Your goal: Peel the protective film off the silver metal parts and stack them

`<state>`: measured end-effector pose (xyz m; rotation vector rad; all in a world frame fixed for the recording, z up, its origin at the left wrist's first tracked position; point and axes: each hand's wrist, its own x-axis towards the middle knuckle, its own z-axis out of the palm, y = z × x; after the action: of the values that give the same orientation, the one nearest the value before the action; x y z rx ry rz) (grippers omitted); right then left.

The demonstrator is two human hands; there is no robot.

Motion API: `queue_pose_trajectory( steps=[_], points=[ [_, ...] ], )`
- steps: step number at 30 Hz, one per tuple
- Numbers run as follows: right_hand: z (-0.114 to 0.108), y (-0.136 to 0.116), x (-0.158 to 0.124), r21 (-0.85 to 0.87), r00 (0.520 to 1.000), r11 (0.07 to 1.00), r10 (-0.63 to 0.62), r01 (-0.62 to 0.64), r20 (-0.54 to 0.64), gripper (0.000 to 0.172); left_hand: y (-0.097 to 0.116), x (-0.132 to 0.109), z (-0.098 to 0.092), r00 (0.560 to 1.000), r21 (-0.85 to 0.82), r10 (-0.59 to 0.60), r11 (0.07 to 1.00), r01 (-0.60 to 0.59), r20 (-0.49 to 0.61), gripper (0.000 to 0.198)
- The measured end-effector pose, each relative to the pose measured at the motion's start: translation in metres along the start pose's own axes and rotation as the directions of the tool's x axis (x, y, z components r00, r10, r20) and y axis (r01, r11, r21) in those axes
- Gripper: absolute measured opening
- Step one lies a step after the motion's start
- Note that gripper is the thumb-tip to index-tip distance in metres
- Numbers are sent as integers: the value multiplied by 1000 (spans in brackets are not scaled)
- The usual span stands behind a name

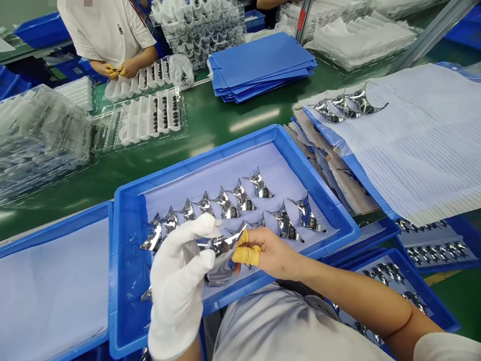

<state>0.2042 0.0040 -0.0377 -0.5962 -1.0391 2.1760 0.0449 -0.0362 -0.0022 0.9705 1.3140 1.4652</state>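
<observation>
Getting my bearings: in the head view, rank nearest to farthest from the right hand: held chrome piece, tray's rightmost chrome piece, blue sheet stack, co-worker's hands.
1. Held chrome piece: pinched by the right hand, at its fingertips.
2. Rightmost chrome piece: in the blue tray, just beyond.
3. Blue sheet stack: far across the belt.
4. Co-worker's hands: far upper left.

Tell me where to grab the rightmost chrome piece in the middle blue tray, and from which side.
Pinch the piece by its upright pointed tip, coming from above on the right. The tip stands clear of the paper, while the thin tails lie flat. A neighbour sits close on its left; toward the tray rim there is bare room. Probably easiest for the right hand.
</observation>
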Motion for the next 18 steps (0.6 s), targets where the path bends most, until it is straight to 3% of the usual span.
queue_pose_trajectory(
  steps=[4, 7, 11, 13, 15, 18],
  points=[
    [-6, 10, 5, -12, 999, 999, -37, 37, 12, 37, 5, -4, -4, 993, 84, 104, 990, -109, 58, 28],
    [-5, 6, 3, -111, 994, 988, -106, 107, 13, 35, 5, -6, -6, 997, 99, 69, 992, -72, 31, 28],
    [-2, -9, -5, -420, 929, 832, -361, 362, 85, 19, 3, -3, -8, 996, 89, -47, 995, 54, -81, 25],
    [0, -14, -8, -485, 907, 775, -406, 406, 112, 13, 3, 1, -7, 992, 73, -82, 993, 89, -97, 25],
    [3, -16, -9, -413, 943, 851, -326, 325, 69, 11, 4, 4, -4, 990, 58, -117, 991, 122, -83, 27],
    [6, -13, -6, -25, 997, 997, -71, 71, -12, 21, 6, 9, 0, 979, 36, -206, 978, 206, -11, 42]
  ],
)
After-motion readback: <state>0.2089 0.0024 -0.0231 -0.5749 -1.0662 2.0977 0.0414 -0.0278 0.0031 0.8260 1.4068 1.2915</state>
